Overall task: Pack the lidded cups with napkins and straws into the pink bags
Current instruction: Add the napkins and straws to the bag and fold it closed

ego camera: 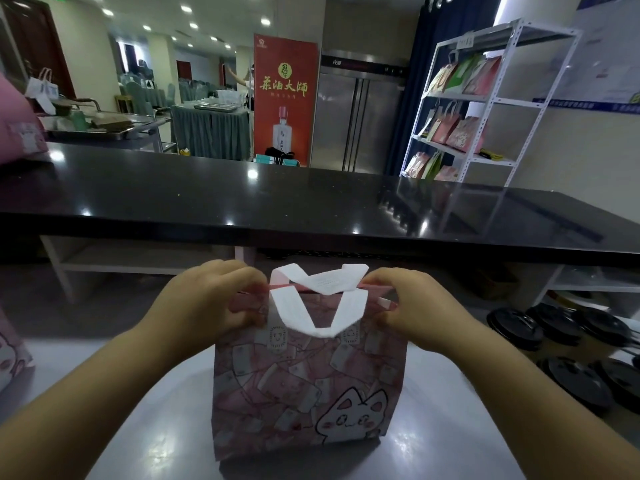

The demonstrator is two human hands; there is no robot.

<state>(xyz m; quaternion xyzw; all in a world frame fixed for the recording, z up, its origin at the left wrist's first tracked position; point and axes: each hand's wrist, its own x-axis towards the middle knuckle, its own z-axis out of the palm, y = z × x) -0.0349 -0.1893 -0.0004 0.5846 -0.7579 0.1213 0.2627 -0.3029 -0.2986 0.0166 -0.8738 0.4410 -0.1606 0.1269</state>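
Note:
A pink bag (301, 386) with a cartoon cat print stands upright on the grey table (145, 427) right in front of me. Its two white handles (318, 299) flop over the closed top. My left hand (207, 299) pinches the left end of the bag's top edge. At the right end of that edge, my right hand (412, 306) pinches it too. What is inside the bag is hidden. Several cups with black lids (568, 344) stand on the table at the right.
A black counter (242, 202) runs across behind the table. Another pink bag (10, 355) shows at the left edge. A white shelf rack (485, 109) with packaged goods stands at the back right, a red banner (285, 98) at the back centre.

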